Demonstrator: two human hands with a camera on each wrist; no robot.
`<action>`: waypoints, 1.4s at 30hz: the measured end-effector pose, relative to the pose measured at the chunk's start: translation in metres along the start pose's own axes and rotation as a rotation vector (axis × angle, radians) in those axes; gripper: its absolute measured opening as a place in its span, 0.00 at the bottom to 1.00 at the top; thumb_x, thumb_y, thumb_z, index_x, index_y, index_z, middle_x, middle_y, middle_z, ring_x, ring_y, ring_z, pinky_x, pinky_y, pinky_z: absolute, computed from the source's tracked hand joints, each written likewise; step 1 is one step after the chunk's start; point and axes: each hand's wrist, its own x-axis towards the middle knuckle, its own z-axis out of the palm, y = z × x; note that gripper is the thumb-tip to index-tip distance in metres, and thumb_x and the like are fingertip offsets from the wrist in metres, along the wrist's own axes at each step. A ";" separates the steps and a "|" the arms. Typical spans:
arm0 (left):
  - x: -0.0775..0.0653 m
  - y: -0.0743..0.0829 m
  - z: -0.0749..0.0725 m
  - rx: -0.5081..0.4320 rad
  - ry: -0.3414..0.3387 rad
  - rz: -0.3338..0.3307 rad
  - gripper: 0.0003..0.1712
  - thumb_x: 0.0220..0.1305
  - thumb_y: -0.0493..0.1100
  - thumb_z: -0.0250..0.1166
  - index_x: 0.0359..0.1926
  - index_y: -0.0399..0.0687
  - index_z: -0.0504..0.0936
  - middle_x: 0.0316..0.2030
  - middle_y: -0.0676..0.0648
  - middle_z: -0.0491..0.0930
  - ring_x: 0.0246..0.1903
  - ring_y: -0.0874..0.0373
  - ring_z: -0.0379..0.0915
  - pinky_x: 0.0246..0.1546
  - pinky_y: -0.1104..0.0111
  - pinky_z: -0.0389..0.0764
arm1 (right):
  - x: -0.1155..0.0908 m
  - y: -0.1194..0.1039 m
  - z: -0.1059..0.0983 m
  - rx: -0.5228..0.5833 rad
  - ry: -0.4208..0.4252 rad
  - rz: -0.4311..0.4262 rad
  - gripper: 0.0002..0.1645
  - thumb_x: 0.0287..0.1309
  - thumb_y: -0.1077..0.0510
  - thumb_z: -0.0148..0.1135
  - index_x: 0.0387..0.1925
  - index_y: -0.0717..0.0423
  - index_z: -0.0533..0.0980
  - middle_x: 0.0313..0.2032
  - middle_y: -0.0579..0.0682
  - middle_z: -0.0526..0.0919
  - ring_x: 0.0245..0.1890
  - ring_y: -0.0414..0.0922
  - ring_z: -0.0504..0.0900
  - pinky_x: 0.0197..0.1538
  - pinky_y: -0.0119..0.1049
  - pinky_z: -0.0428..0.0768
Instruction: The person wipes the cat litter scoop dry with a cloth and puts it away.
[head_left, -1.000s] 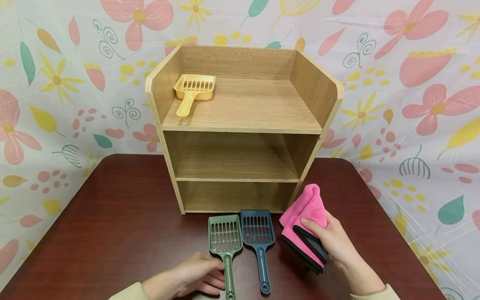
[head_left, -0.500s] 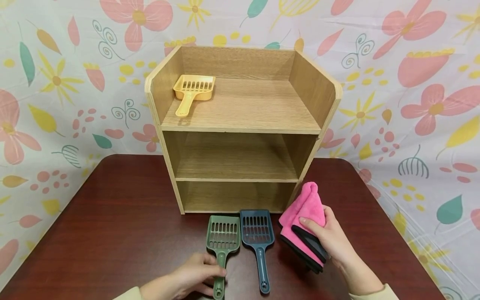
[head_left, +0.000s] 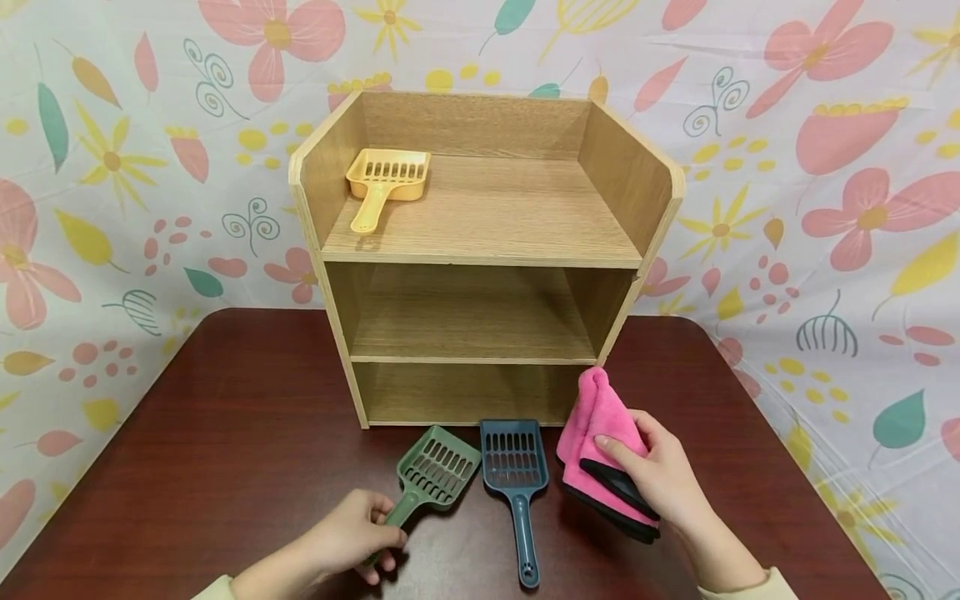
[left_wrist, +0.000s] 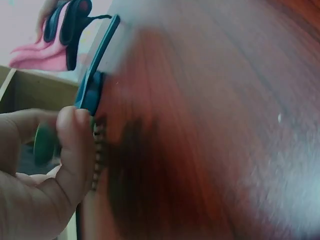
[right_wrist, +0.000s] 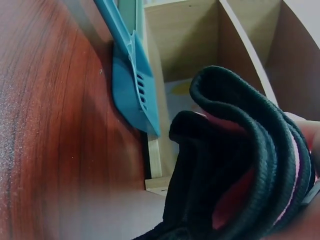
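Note:
My left hand (head_left: 347,533) grips the handle of a green slotted litter scoop (head_left: 438,467), whose head points up and to the right, tilted. Just right of that scoop's head lies a blue litter scoop (head_left: 514,458) on the table, its handle toward me. A folded pink cloth (head_left: 603,425) with black edging is held in my right hand (head_left: 667,475), thumb on top, near the shelf's lower right corner. In the right wrist view the black-edged folds of the cloth (right_wrist: 235,130) fill the near side. The left wrist view shows my thumb and fingers around the green handle, partly blurred.
A wooden shelf unit (head_left: 480,260) with several levels stands at the back of the dark red table (head_left: 225,417). On its top board, at the left, sits a yellow scoop (head_left: 386,179) in its tray. A flowered cloth backdrop (head_left: 750,125) hangs behind.
My left hand has taken hold of the green scoop's handle and drawn it left, turning the scoop away from the blue one. The pink cloth's top has shifted left in my right hand.

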 end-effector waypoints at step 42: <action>0.018 0.056 -0.010 0.179 -0.014 0.380 0.16 0.56 0.33 0.61 0.48 0.37 0.76 0.23 0.43 0.79 0.12 0.64 0.70 0.10 0.74 0.69 | 0.002 -0.022 0.016 0.180 -0.163 -0.015 0.26 0.59 0.52 0.63 0.57 0.56 0.72 0.41 0.54 0.81 0.34 0.40 0.81 0.37 0.32 0.80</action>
